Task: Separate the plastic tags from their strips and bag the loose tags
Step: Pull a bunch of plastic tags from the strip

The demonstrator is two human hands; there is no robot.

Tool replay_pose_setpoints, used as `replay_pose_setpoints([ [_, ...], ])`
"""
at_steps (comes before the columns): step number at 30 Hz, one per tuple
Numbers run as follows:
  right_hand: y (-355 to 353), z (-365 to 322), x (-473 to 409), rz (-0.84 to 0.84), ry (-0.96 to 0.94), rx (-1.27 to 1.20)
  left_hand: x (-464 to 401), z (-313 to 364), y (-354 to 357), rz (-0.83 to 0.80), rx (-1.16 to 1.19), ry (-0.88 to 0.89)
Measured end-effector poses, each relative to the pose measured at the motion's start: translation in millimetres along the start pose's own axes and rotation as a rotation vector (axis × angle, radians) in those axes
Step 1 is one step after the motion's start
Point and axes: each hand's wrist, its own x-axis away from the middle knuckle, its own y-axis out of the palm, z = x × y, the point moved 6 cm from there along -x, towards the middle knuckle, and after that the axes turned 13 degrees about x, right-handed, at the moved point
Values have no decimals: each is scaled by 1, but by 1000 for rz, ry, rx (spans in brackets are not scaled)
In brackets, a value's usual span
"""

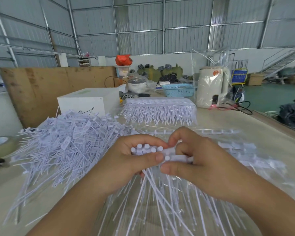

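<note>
My left hand (126, 160) grips a bundle of white plastic tags (146, 149) by their round heads, the thin tails fanning down toward me. My right hand (201, 160) pinches the tag strip (177, 157) right beside that bundle, thumb underneath and fingers curled over it. A large heap of loose tags (66, 142) lies on the table to the left. Clear plastic bags (160, 210) lie under the hanging tails. Empty strips (215, 132) lie beyond my hands.
A bagged stack of uncut tag strips (160, 109) sits behind the work area. A white box (87, 101), a tape roll (2, 145), a blue basket (178, 90) and a wrapped white kettle (211, 86) stand around the table. A wooden board (41, 89) leans at the left.
</note>
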Motion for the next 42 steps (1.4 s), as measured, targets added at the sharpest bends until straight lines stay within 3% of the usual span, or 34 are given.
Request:
replay_pose_setpoints([
  [8, -2, 4, 1, 63, 18, 86, 1, -6, 0, -112, -31, -101],
  [18, -12, -4, 2, 159, -43, 69, -2, -2, -2, -39, -75, -40],
  [23, -6, -5, 2, 134, -44, 57, 2, -6, 1, -126, -70, -110],
  [29, -2, -2, 1, 126, -48, 55, 8, -10, 7, -352, -108, -251],
  [34, 0, 10, -2, 90, 17, 101, 4, -14, 9, -263, -121, -231],
  [37, 4, 17, -1, -59, 62, 213, 2, -10, 4, -194, -114, -186],
  [42, 9, 19, -1, -183, 67, 50, 0, -6, -3, -87, -41, -139],
])
